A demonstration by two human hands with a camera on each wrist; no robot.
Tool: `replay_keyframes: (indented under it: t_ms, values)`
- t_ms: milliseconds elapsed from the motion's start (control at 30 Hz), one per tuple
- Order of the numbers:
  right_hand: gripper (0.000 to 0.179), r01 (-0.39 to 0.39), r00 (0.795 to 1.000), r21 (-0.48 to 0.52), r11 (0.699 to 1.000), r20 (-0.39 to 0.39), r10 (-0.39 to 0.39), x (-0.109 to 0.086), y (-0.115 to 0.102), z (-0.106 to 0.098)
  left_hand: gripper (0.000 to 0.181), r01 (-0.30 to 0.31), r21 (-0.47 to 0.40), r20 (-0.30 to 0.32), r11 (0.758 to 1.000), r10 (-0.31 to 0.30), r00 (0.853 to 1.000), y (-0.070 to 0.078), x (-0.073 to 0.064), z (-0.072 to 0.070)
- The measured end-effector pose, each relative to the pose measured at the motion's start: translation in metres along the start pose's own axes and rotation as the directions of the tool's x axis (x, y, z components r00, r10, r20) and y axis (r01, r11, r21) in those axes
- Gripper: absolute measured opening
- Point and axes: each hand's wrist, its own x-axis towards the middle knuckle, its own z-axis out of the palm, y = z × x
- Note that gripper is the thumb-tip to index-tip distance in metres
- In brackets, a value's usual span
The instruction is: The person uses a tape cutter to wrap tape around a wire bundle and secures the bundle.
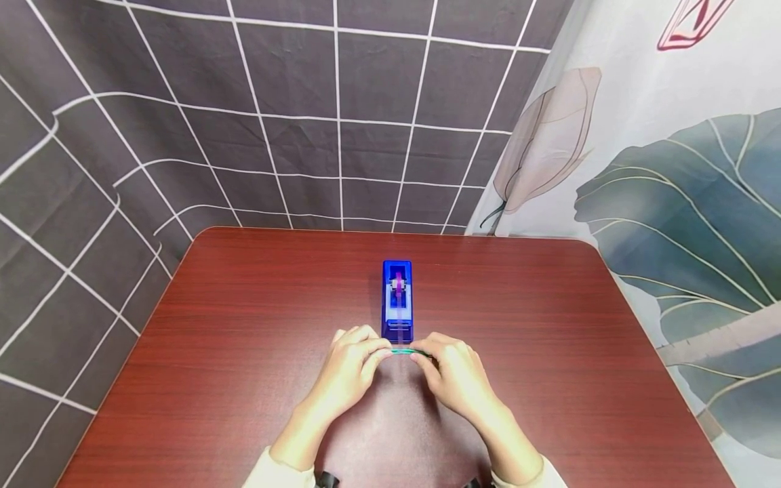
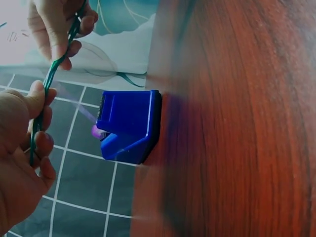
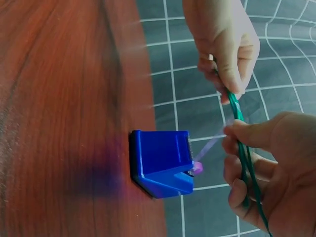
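L hand [image 1: 349, 366] & R hand [image 1: 459, 371] had fingers pinching green strands [image 1: 401, 351], w/ tape [image 3: 210, 146] running to blue dispenser [image 3: 163, 153]; hard tug could've dragged it or creased tape.

Table [image 1: 518, 305], gridded backdrop [image 1: 375, 74], probably cloth

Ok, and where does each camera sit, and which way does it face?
Head: on the head, facing forward and down at the table; the left hand, right hand, forearms and sleeves show.
Left wrist: on that wrist, tipped sideways, looking past the left fingers at the blue tape dispenser; both hands show.
Right wrist: on that wrist, tipped sideways, looking past the right fingers at the dispenser; both hands show.
The two wrist views share the dispenser and green strands.
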Motion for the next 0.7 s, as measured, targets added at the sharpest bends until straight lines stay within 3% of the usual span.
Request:
replay_keyframes:
  t_ms: [133,267,433,700]
  values:
    - [0.014,-0.003,0.997,0.054,0.999,0.075,-0.001,0.002,0.001,-0.003,0.008,-0.023,0.023,-0.008,0.999,0.023,1.000,-0.001,0.000,0.000]
    - [0.013,0.007,0.994,0.069,0.998,0.104,-0.014,0.003,0.004,-0.003,0.006,-0.003,0.016,0.008,1.000,0.002,1.000,0.000,-0.001,-0.001]
    - [0.015,0.043,0.997,0.062,0.997,0.060,-0.047,0.003,0.007,0.000,0.005,0.002,0.029,0.009,1.000,-0.002,1.000,0.000,-0.001,-0.001]
    - [0.015,0.146,0.989,0.016,0.989,-0.039,-0.145,0.001,0.012,0.005,0.019,-0.033,0.212,0.035,0.977,0.026,0.999,-0.006,0.001,-0.005]
